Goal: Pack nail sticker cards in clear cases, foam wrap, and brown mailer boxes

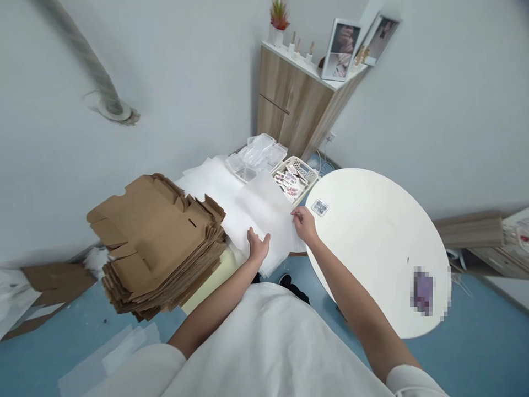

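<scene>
White thin sheets (264, 204), which look like foam or paper, lie overlapping in front of me. My left hand (258, 246) rests over the near part of the top sheet, with thumb and fingers spread. At that sheet's right edge, the fingers of my right hand (305, 224) are pinched together on it. Left of the sheets rises a stack of flat brown cardboard boxes (157, 226). Just past my right hand, a small clear case (320, 207) with dark contents lies on the round white table (372, 231).
Behind the sheets stand a tub of clear plastic boxes (260, 154) and a white basket (312, 182) of printed cards. A wood-grain cabinet (293, 99) fills the corner, with picture frames and a plant on top. A pixelated purple item (424, 291) lies on the table.
</scene>
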The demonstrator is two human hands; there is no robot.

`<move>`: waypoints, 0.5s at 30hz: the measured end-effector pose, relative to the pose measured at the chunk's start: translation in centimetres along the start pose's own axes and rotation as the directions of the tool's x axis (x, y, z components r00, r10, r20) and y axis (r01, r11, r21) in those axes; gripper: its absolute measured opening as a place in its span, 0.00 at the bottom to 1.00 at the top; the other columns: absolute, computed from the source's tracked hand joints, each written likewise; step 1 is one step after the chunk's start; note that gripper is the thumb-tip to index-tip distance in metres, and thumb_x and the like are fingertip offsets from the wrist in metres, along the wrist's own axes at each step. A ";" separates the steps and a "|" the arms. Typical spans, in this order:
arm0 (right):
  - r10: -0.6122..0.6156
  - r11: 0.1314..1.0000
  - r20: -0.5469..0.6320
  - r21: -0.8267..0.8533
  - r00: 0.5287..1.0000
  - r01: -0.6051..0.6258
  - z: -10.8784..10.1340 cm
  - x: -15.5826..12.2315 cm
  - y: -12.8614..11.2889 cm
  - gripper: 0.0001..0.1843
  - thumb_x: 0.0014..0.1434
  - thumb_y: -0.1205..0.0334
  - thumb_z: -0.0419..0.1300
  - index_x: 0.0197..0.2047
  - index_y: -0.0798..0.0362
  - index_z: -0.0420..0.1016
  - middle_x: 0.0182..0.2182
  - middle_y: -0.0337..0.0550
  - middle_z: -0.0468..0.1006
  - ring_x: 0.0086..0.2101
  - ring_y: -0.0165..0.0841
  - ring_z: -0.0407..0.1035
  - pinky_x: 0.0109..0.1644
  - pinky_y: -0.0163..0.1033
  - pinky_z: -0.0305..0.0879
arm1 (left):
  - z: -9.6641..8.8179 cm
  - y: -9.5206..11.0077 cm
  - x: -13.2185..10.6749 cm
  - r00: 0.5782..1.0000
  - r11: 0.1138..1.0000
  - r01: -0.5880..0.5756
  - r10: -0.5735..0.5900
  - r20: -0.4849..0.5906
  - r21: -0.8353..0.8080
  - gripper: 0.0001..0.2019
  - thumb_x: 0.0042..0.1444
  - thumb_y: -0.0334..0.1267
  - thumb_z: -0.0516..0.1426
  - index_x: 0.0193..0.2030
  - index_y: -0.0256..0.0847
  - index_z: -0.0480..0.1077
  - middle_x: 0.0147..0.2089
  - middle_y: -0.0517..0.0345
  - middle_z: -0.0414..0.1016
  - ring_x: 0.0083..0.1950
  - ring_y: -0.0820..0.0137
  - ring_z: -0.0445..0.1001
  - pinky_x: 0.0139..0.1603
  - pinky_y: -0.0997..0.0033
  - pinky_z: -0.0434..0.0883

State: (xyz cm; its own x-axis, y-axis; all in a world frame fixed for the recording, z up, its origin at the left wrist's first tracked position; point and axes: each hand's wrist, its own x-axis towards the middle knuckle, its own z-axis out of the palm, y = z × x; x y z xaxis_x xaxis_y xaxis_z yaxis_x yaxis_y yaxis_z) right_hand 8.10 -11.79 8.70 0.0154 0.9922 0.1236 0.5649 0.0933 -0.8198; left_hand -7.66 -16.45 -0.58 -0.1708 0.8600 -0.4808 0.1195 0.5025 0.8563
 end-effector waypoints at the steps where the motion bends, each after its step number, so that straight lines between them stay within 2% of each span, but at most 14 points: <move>1: 0.051 0.997 -0.046 0.057 0.998 -0.048 -0.9 -0.6 0.0 0.11 0.51 0.67 0.45 0.34 0.52 0.67 0.35 0.42 0.68 0.27 0.28 0.63 0.33 0.36 0.60 | 0.4 0.3 -0.2 1.000 1.000 0.014 -0.014 0.002 -0.024 0.37 0.52 0.46 0.52 0.62 0.44 0.33 0.66 0.45 0.31 0.61 0.62 0.54 0.56 0.66 0.60; 4: 0.236 0.954 -0.128 0.217 0.963 -0.205 -3.4 -2.8 0.9 0.12 0.51 0.63 0.46 0.36 0.52 0.67 0.31 0.40 0.70 0.24 0.27 0.61 0.29 0.34 0.58 | 1.6 1.3 -0.6 0.999 0.996 0.014 -0.010 0.038 -0.086 0.34 0.53 0.47 0.51 0.62 0.47 0.37 0.64 0.45 0.45 0.58 0.65 0.61 0.51 0.68 0.64; 6: 0.345 0.913 -0.170 0.289 0.923 -0.288 -5.0 -4.7 2.1 0.14 0.51 0.61 0.47 0.38 0.53 0.68 0.27 0.39 0.71 0.23 0.27 0.61 0.28 0.34 0.57 | 2.5 2.0 -0.6 0.991 0.992 -0.031 0.046 0.127 -0.123 0.30 0.53 0.44 0.52 0.61 0.46 0.43 0.58 0.45 0.57 0.51 0.67 0.67 0.47 0.68 0.67; 8: 0.424 0.881 -0.229 0.329 0.876 -0.341 -6.8 -6.9 3.6 0.15 0.50 0.59 0.48 0.38 0.53 0.70 0.25 0.39 0.71 0.23 0.28 0.61 0.28 0.34 0.57 | 3.7 2.7 -0.8 0.970 0.989 -0.088 0.113 0.217 -0.122 0.29 0.51 0.40 0.54 0.59 0.43 0.47 0.51 0.46 0.64 0.41 0.71 0.72 0.42 0.68 0.69; 10: 0.482 0.859 -0.287 0.341 0.828 -0.381 -8.6 -9.5 5.3 0.15 0.49 0.58 0.49 0.37 0.53 0.71 0.25 0.39 0.72 0.24 0.28 0.62 0.28 0.34 0.57 | 5.5 3.3 -1.1 0.953 0.984 -0.167 0.179 0.244 -0.069 0.31 0.49 0.36 0.56 0.59 0.41 0.48 0.46 0.48 0.67 0.35 0.74 0.72 0.40 0.69 0.69; 12: 0.526 0.842 -0.321 0.330 0.788 -0.427 -10.4 -12.3 7.0 0.15 0.48 0.58 0.50 0.38 0.53 0.71 0.25 0.40 0.72 0.23 0.28 0.61 0.28 0.35 0.58 | 7.7 3.6 -1.7 0.933 0.966 -0.259 0.253 0.258 -0.008 0.34 0.47 0.34 0.57 0.60 0.41 0.46 0.45 0.50 0.67 0.34 0.75 0.71 0.39 0.70 0.69; 15: 0.557 0.829 -0.376 0.306 0.741 -0.468 -13.0 -16.5 9.5 0.16 0.48 0.59 0.51 0.40 0.52 0.71 0.33 0.43 0.74 0.25 0.28 0.62 0.31 0.36 0.61 | 11.5 3.9 -3.0 0.857 0.918 -0.393 0.344 0.384 0.054 0.29 0.48 0.34 0.55 0.57 0.42 0.51 0.45 0.52 0.67 0.32 0.76 0.71 0.37 0.71 0.69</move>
State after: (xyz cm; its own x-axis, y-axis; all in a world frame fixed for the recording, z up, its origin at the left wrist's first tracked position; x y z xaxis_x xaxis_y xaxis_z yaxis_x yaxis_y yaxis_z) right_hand 23.99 -28.33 6.12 0.6358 0.7561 -0.1550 0.2088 -0.3619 -0.9085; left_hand 4.60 -16.04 1.97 0.2707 0.9437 -0.1900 0.2298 0.1283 0.9647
